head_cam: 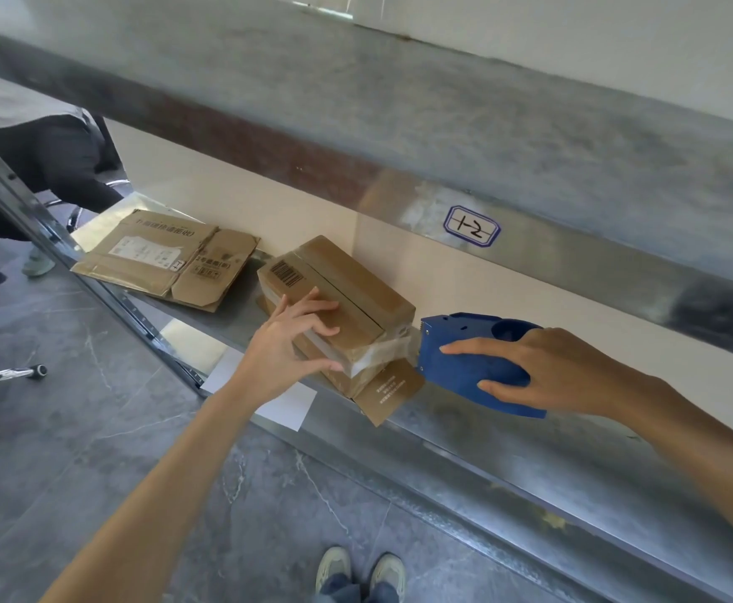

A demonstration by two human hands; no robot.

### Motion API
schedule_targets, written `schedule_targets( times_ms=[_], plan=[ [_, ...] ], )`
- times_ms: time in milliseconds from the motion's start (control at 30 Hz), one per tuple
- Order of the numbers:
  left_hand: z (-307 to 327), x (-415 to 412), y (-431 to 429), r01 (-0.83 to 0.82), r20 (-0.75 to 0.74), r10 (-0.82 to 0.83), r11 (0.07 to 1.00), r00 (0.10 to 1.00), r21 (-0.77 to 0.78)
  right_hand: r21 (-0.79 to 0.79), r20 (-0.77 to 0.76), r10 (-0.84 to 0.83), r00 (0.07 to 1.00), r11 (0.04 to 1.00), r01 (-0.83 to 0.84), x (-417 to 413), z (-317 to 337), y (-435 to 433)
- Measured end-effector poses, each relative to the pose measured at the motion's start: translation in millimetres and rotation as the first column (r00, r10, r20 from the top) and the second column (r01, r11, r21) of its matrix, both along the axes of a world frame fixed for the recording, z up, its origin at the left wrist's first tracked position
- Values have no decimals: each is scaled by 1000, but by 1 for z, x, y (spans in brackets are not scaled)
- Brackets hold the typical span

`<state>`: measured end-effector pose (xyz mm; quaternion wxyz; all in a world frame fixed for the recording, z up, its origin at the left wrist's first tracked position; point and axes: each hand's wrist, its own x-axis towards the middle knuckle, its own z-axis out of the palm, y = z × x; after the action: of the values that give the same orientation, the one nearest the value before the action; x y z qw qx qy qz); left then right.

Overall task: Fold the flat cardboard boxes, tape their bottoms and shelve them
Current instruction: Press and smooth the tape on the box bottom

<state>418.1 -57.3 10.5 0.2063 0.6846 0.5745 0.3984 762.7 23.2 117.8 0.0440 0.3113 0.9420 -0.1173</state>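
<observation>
A small folded cardboard box (pixel 347 293) lies on the metal shelf (pixel 530 463), its closed flaps facing up and a barcode on its far end. My left hand (pixel 290 341) holds its near left corner, fingers on top and thumb on the side. My right hand (pixel 551 367) grips a blue tape dispenser (pixel 469 363) just right of the box. A strip of clear tape (pixel 382 354) runs from the dispenser onto the box's near end. A loose flap (pixel 393 393) sticks out below. A flat cardboard box (pixel 156 258) lies further left on the shelf.
An upper shelf (pixel 443 124) with a label "1-2" (pixel 471 225) overhangs the work area. A shelf upright (pixel 51 237) slants on the left. White paper (pixel 286 406) lies at the shelf edge. Office chair legs (pixel 3 376) and another person's legs (pixel 51 167) are at left.
</observation>
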Motion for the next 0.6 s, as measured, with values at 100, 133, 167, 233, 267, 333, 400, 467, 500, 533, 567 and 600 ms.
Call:
schedule_targets(
  times_ms=[100, 133, 167, 233, 267, 333, 400, 467, 500, 533, 567, 600],
  plan=[
    [-5, 5, 3, -57, 26, 57, 998, 998, 30, -11, 9, 0, 1000, 1000, 0, -2, 1, 1],
    [-7, 6, 4, -69, 38, 68, 997, 997, 38, -20, 9, -4, 1000, 1000, 5, -2, 1, 1],
    [-8, 4, 6, -73, 53, 71, 996, 996, 40, -30, 7, -10, 1000, 1000, 10, -2, 2, 1],
    [-9, 1, 8, -60, 87, 57, 998, 995, 34, -48, 8, -16, 1000, 999, 17, -3, 3, 1],
    [-8, -1, 10, -44, 101, 42, 999, 994, 25, -49, 12, -15, 1000, 999, 15, -4, 4, 1],
    [-4, -5, 13, 1, 118, 0, 1000, 993, -9, -48, 18, -14, 1000, 999, 15, -3, 4, 1],
    [0, -9, 16, 43, 124, -38, 998, 992, -38, -44, 26, -16, 1000, 999, 17, -2, 4, 3],
    [1, -15, 18, 81, 114, -75, 995, 991, -50, -43, 40, -19, 999, 999, 20, -1, 4, 4],
    [1, -17, 19, 97, 104, -91, 994, 990, -52, -49, 46, -20, 999, 999, 22, -1, 5, 5],
    [1, -19, 20, 108, 96, -102, 993, 990, -56, -57, 47, -23, 999, 998, 26, -1, 5, 4],
    [2, -20, 19, 110, 92, -104, 992, 990, -65, -63, 48, -27, 998, 998, 30, -3, 6, 4],
    [2, -19, 18, 101, 90, -94, 992, 991, -75, -65, 49, -32, 998, 997, 35, -4, 7, 3]
  ],
)
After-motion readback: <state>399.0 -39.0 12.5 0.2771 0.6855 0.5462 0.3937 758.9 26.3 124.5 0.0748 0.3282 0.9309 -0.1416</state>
